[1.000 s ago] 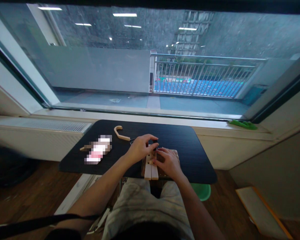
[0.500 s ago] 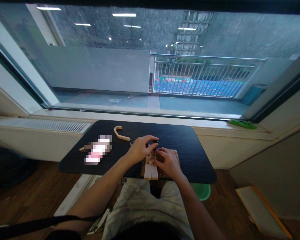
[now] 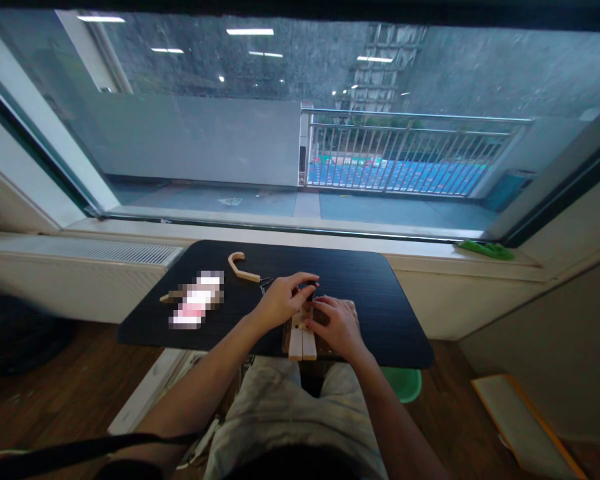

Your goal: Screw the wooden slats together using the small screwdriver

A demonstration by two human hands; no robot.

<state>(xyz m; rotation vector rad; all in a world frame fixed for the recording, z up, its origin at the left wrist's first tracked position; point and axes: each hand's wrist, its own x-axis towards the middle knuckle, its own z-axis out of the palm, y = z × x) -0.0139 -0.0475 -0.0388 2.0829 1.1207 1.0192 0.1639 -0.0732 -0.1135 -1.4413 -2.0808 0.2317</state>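
While your left hand [image 3: 279, 301] pinches a small dark piece [image 3: 311, 296] over wooden strips [image 3: 296, 342], your right hand [image 3: 340, 324] likely steadies them, its grip unclear. They sit at your side of the tabletop [image 3: 387, 317].

A wide window [image 3: 480, 73] fills the far side, strip lights [image 3: 250, 31] showing in it; white radiator [image 3: 70, 273] left, plain wall [image 3: 555, 340] right, black table [image 3: 375, 300] near, brown floor [image 3: 80, 400] below.

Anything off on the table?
One oddity: a pixelated patch on the left of the black table hides what lies there. The two wooden strips lie side by side; no spill or damage visible.
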